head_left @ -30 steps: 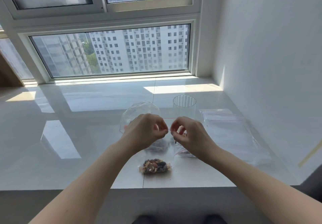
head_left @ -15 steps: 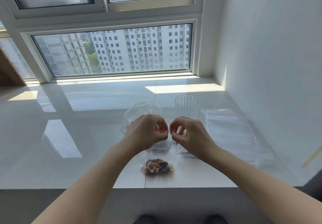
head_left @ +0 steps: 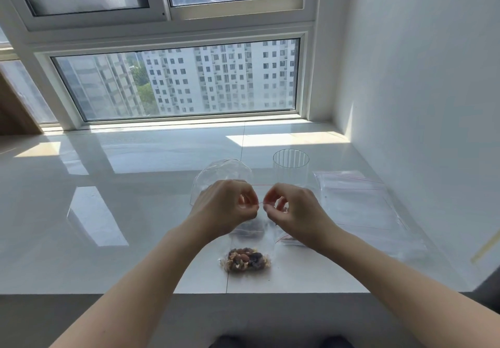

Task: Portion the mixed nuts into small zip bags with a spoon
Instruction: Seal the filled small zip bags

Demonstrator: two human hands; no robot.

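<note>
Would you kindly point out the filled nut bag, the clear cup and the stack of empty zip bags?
filled nut bag (head_left: 245, 259), head view, on the nuts.
clear cup (head_left: 290, 169), head view, ribbed wall.
stack of empty zip bags (head_left: 357, 204), head view, top bag's middle.

I hold a small clear zip bag (head_left: 261, 222) upright above the desk, both hands pinching its red-lined top edge; dark nuts sit in its bottom. Nearer me a filled bag of mixed nuts (head_left: 245, 259) lies flat. A stack of empty zip bags (head_left: 359, 204) lies flat to the right. A larger clear bag (head_left: 216, 176) stands behind my left hand.
</note>
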